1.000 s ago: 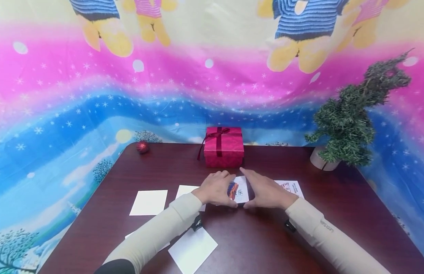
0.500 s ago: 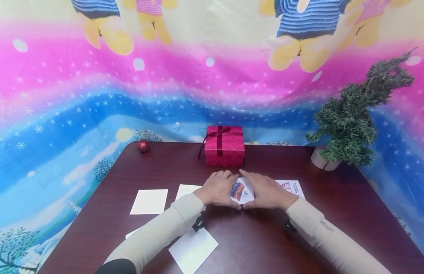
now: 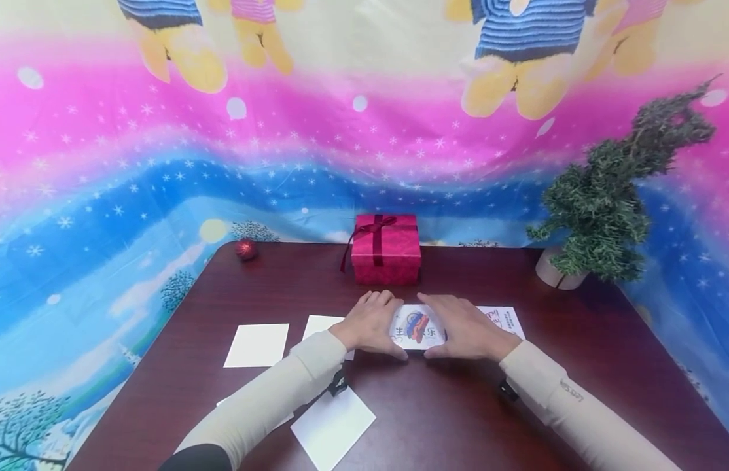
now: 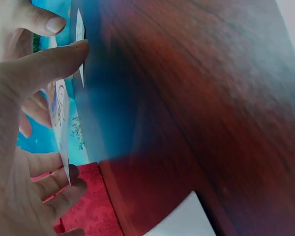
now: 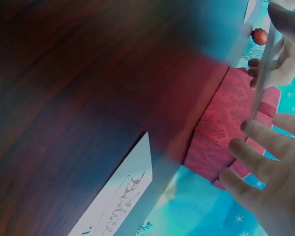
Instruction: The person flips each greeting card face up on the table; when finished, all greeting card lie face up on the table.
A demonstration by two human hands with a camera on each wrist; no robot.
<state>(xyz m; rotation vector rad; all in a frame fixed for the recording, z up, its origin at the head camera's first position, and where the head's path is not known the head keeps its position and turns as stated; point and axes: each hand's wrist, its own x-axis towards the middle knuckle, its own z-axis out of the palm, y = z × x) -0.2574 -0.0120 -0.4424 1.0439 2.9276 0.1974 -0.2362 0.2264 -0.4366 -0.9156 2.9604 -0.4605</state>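
A small white printed card [image 3: 416,327], with a blue and orange drawing and dark characters, is held above the table between both hands. My left hand [image 3: 370,325] grips its left side, thumb on the near edge and fingers on the far edge. On the opposite side my right hand [image 3: 467,330] holds the card the same way. The left wrist view shows the card [image 4: 63,115] nearly edge-on between thumb and fingertips. From the right wrist it appears as a thin strip [image 5: 263,81] running from the thumb to the forefinger.
Several white cards, such as one [image 3: 333,428] near the front, lie on the dark table [image 3: 435,418]. A printed card [image 3: 506,320] lies beyond the right hand. Behind stand a red gift box [image 3: 386,255], a red ball [image 3: 245,249] and a potted fir [image 3: 597,216].
The card between the hands has turned, and its drawing now faces up squarely with more of it showing. My hands have spread slightly apart, the right one shifting right.
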